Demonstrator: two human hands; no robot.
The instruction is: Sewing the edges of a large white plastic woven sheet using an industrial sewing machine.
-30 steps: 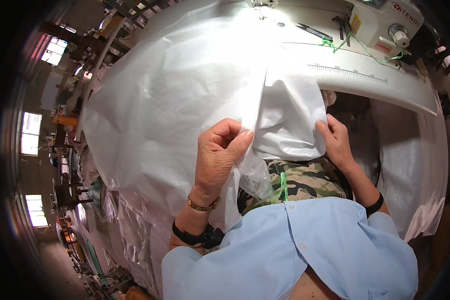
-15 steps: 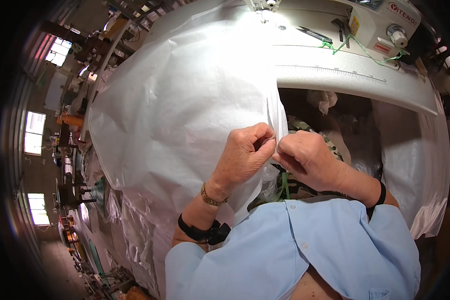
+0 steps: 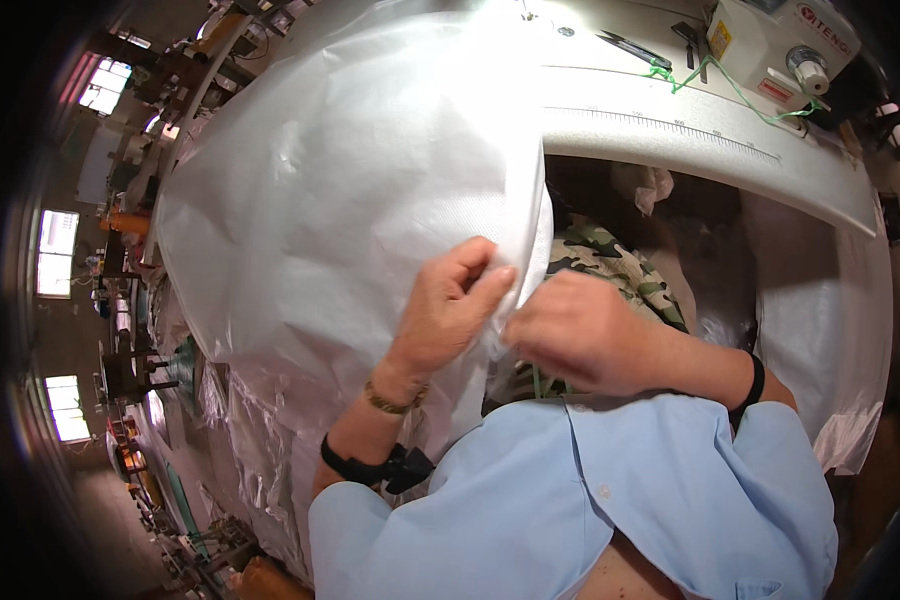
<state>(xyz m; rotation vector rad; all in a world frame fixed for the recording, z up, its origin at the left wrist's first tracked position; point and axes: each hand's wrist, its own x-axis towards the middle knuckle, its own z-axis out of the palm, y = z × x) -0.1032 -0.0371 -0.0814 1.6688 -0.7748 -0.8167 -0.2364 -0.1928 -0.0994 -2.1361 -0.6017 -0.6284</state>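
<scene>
Mostly both hands [image 3: 515, 310] pinching white sheet [image 3: 350, 190] edge, fingertips hidden

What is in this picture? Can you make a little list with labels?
place: sewing workshop
left hand: pinching the edge of the white woven sheet
right hand: closed on the same edge, beside the left hand
table: white sewing table with a printed ruler
machine: sewing machine, top right
thread: green thread on the table
clothes: light blue shirt, camouflage trousers

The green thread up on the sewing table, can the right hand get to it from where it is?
Probably yes. The right hand is pinching the white sheet with the left hand, so it must let go first. Nothing blocks the way up to the green thread.
</scene>
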